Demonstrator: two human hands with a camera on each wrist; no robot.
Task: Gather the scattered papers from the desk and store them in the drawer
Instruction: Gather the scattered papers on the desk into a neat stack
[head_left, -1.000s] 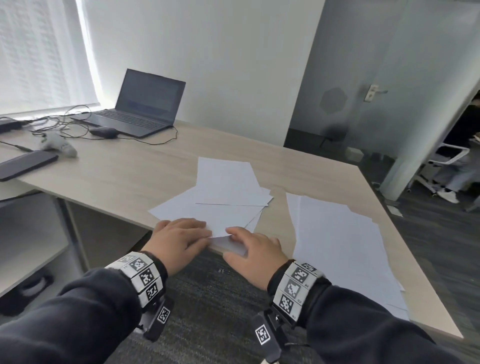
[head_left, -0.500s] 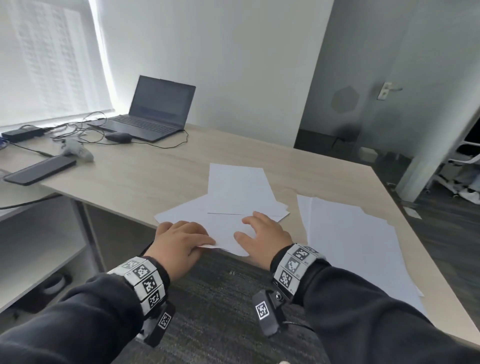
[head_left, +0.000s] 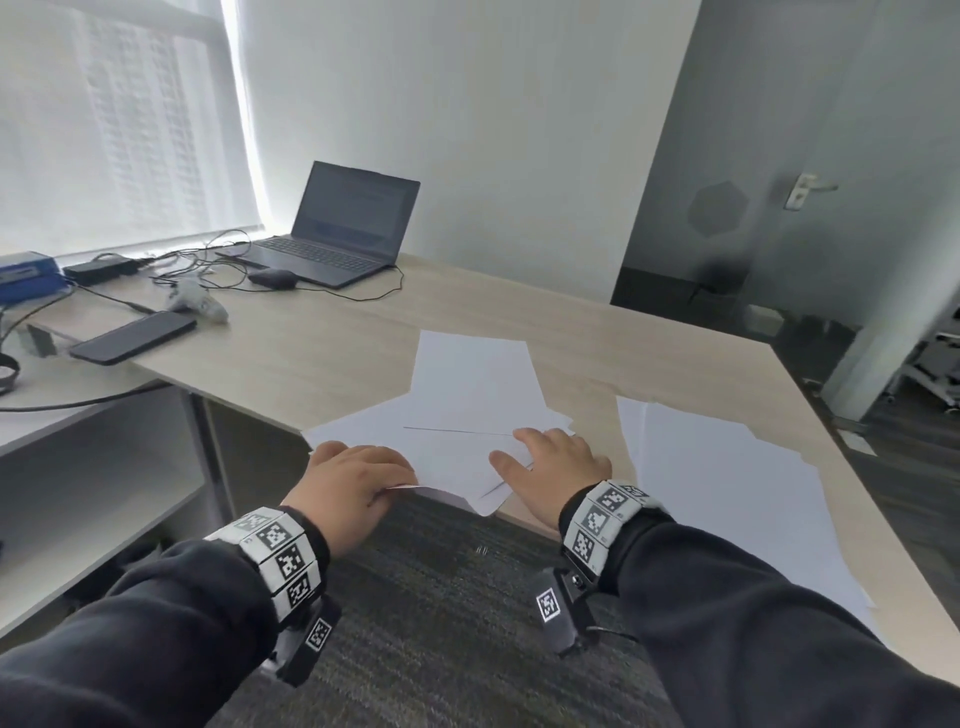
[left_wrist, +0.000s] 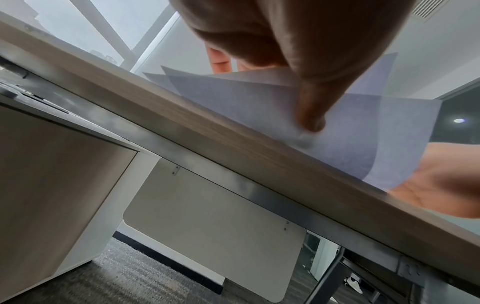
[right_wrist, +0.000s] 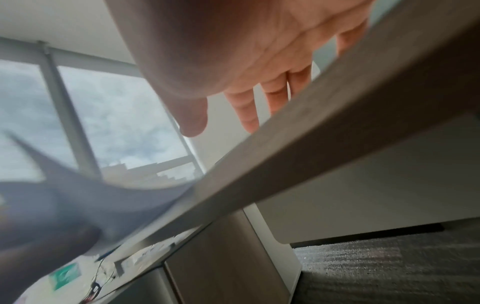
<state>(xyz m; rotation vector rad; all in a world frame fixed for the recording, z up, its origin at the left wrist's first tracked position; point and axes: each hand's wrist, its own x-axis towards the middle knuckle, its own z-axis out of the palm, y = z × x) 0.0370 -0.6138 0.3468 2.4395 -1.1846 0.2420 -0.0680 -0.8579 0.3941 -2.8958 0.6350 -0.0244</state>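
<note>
A loose pile of white papers (head_left: 467, 400) lies in the middle of the wooden desk (head_left: 322, 358), and its near corners hang over the front edge. My left hand (head_left: 392, 480) pinches that overhanging edge. In the left wrist view its thumb (left_wrist: 310, 107) presses up under the papers (left_wrist: 254, 98) and its fingers lie on top. My right hand (head_left: 524, 452) rests flat on the pile's right side with fingers straight; the right wrist view shows the open palm (right_wrist: 259, 51) above the desk edge (right_wrist: 311, 133). A second spread of papers (head_left: 727, 499) lies to the right. No drawer is visible.
At the back left stand an open laptop (head_left: 343, 234), a mouse (head_left: 272, 278), tangled cables (head_left: 208, 260) and a phone (head_left: 132, 338). A lower white side shelf (head_left: 78, 415) adjoins the desk on the left. A cabinet (left_wrist: 52, 185) stands under it. Grey carpet (head_left: 441, 623) lies below.
My right hand has left the desk's front edge and slid forward and right onto the pile, fingers spread. The left hand has stayed at the overhanging edge.
</note>
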